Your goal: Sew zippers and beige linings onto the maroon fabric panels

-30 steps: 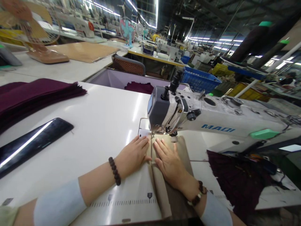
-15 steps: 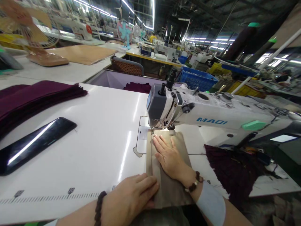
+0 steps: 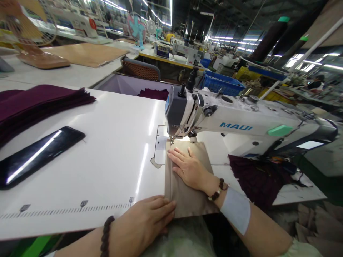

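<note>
A beige fabric piece (image 3: 191, 203) lies flat on the white sewing table, its far left corner under the presser foot (image 3: 172, 140) of a white sewing machine (image 3: 235, 125). My right hand (image 3: 189, 167) rests palm down on the fabric just before the foot, fingers stretched out and slightly spread. At the fabric's near left corner is my left hand (image 3: 150, 217), its fingers pressed together and curled over the edge. The left thumb is hidden beneath.
A long glossy black object (image 3: 43, 153) lies on the left of the table, below a stack of maroon fabric (image 3: 45, 101). More maroon cloth (image 3: 257, 178) lies under the machine's arm at right. A blue crate (image 3: 222, 84) stands behind the machine.
The view has shifted slightly. The fabric's left side, which showed a raised fold line and strip, now looks smoother. Both hands keep nearly the same places on the fabric.
</note>
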{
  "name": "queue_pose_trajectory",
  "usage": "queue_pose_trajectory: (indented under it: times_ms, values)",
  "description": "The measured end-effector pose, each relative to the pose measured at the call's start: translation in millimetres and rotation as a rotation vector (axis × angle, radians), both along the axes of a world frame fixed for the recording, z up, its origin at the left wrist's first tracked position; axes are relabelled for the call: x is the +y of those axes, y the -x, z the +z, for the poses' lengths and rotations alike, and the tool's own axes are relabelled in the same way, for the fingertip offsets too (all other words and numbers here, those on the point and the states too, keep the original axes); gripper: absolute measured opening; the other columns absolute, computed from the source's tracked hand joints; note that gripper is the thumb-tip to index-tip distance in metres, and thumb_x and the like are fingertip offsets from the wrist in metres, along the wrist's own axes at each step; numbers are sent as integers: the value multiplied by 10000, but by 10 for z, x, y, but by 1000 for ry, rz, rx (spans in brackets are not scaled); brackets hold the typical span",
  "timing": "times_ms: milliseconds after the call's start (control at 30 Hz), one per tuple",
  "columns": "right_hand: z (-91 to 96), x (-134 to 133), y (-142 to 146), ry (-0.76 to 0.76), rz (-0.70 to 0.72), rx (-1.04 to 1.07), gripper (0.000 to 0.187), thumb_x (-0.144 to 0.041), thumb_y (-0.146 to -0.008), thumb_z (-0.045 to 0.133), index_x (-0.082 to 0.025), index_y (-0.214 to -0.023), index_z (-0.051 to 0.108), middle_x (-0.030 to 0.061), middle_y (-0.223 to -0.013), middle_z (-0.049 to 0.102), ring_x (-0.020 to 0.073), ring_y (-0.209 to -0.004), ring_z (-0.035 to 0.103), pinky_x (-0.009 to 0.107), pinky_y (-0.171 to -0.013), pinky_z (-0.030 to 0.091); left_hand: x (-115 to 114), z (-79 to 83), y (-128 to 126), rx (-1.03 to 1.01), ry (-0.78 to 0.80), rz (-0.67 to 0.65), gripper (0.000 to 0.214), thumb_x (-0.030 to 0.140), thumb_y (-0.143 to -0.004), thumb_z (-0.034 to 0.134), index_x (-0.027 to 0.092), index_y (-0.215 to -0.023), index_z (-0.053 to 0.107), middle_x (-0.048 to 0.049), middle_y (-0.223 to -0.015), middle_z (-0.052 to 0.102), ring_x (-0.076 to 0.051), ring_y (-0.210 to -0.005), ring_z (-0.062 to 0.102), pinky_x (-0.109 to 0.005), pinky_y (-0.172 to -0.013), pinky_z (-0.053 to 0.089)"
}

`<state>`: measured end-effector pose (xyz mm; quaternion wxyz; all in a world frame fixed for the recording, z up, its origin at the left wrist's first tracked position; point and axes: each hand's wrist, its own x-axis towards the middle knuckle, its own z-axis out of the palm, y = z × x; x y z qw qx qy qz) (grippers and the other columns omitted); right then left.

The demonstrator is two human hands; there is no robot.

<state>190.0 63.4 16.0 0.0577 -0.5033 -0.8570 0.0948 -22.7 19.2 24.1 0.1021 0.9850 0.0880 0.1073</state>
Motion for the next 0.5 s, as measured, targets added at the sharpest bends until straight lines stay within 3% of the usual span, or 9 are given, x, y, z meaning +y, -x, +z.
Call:
queue_pose_trajectory:
  times_ms: [200, 300, 400, 467, 500]
  values:
    - [110, -392, -71, 106, 200, 15, 434, -302, -930, 322, -197, -1351, 307, 11, -1426, 267, 135, -1320, 188, 435, -1094, 43, -1, 71, 35, 53, -35, -37, 283, 173, -933, 363, 92, -1133, 547, -83, -1176, 581, -192, -1110, 519, -317, -984, 405]
    - [157, -734, -76, 222, 251, 60, 446, -321, -940, 300, -182, -1364, 284, 15, -1430, 254, 127, -1331, 146, 396, -1099, -20, 3, 52, 79, 6, 72, -2, 256, 216, -934, 388, 156, -1092, 580, -38, -1116, 618, -138, -1067, 549, -245, -973, 407]
    - [142, -1017, -46, 312, 274, 122, 466, -346, -944, 300, -172, -1375, 254, 24, -1427, 258, 126, -1336, 123, 387, -1084, -86, 30, -110, 138, -90, 179, 167, 316, 173, -919, 366, 222, -1189, 522, -19, -1147, 600, -109, -1007, 584, -186, -891, 461]
    - [121, -1130, -22, 302, 274, 212, 446, -352, -942, 317, -176, -1352, 300, 32, -1401, 314, 122, -1328, 157, 390, -1079, -90, 62, -292, 155, -155, 144, 270, 444, 111, -859, 373, 243, -1277, 440, -24, -1242, 536, -149, -1074, 551, -245, -904, 460]
    - [117, -1162, -21, 284, 275, 281, 421, -357, -940, 327, -188, -1326, 345, 31, -1369, 372, 117, -1315, 203, 391, -1081, -80, 78, -392, 150, -151, 115, 256, 498, 114, -828, 410, 262, -1304, 406, -16, -1283, 500, -171, -1120, 517, -287, -937, 435]
